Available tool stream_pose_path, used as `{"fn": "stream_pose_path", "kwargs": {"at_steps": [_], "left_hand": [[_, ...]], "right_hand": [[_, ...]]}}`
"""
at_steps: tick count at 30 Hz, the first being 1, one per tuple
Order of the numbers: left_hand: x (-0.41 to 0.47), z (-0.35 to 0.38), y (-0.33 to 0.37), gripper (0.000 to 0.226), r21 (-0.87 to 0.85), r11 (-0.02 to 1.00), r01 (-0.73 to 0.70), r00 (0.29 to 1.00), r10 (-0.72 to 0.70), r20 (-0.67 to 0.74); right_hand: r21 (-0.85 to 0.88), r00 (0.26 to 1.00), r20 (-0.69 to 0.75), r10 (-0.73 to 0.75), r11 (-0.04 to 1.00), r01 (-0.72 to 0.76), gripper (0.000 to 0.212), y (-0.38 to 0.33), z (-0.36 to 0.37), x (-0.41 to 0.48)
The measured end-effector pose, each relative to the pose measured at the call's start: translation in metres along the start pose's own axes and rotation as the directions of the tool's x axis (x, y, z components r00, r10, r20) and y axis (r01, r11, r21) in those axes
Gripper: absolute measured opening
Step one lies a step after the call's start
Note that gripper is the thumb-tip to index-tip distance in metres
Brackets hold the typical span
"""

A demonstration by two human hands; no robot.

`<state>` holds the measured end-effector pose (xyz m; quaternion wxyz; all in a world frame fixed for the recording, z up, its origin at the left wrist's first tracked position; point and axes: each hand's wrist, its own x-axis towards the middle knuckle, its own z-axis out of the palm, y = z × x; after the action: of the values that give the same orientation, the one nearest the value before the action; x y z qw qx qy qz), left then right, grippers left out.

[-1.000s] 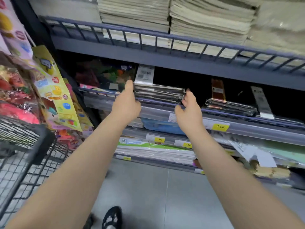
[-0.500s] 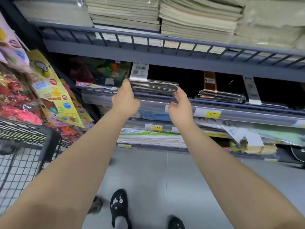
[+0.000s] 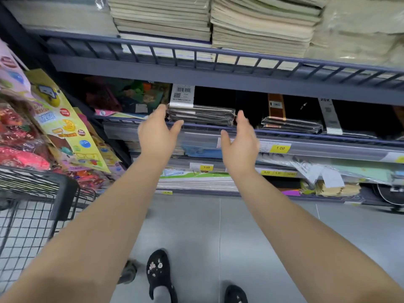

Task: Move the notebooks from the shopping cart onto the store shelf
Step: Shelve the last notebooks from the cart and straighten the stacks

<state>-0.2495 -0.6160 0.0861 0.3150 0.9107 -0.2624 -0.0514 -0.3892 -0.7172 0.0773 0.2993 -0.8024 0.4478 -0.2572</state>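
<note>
A stack of dark, plastic-wrapped notebooks (image 3: 201, 115) lies on the middle store shelf (image 3: 306, 139), a white barcode label on top at its left end. My left hand (image 3: 158, 133) hangs open just in front of the stack's left end, fingertips near it. My right hand (image 3: 240, 138) is open at the stack's right end, fingers spread, holding nothing. The black wire shopping cart (image 3: 32, 206) stands at the lower left; what it holds is out of sight.
A second dark notebook stack (image 3: 291, 125) lies further right on the same shelf. Pale paper stacks (image 3: 262, 25) fill the shelf above behind a rail. Colourful hanging packets (image 3: 63, 127) crowd the left. Lower shelves carry price tags and paper goods. Grey floor and my shoes lie below.
Both hands have let go of the notebook stack and drawn back slightly with fingers spread. The stack now rests on the shelf by itself.
</note>
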Motion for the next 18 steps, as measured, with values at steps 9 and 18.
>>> {"fn": "stream_pose_path", "kwargs": {"at_steps": [9, 18], "left_hand": [[0.017, 0.018, -0.008, 0.051, -0.035, 0.993, 0.111, 0.994, -0.112, -0.001], [0.002, 0.014, -0.006, 0.061, 0.008, 0.998, 0.055, 0.998, -0.055, -0.013]], "right_hand": [[-0.117, 0.999, -0.049, 0.016, 0.993, -0.022, 0.032, 0.016, 0.014, 0.024], [-0.039, 1.000, -0.015, 0.011, 0.999, -0.011, 0.043, 0.014, 0.006, 0.018]]}}
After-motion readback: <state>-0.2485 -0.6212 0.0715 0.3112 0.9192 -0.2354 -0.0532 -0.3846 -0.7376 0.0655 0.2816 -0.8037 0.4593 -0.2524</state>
